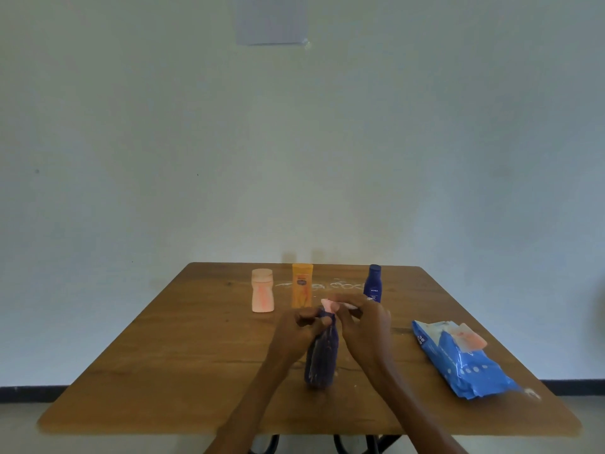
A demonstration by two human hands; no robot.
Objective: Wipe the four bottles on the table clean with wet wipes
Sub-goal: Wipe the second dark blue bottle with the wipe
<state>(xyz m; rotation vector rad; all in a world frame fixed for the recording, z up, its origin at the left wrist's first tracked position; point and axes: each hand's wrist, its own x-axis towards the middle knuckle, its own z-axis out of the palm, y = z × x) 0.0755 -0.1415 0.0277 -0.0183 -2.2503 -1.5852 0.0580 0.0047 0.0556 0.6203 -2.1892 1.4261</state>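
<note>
A dark purple bottle stands near the middle of the wooden table, tilted slightly. My left hand grips its neck from the left. My right hand holds a pale wet wipe against the bottle's top. Three more bottles stand upright at the far side: a pink one, an orange one and a dark blue one. The blue wet-wipe pack lies to the right with its flap open.
White smears mark the tabletop between the orange and blue bottles. A pale wall rises right behind the table's far edge. Black table legs show below the near edge.
</note>
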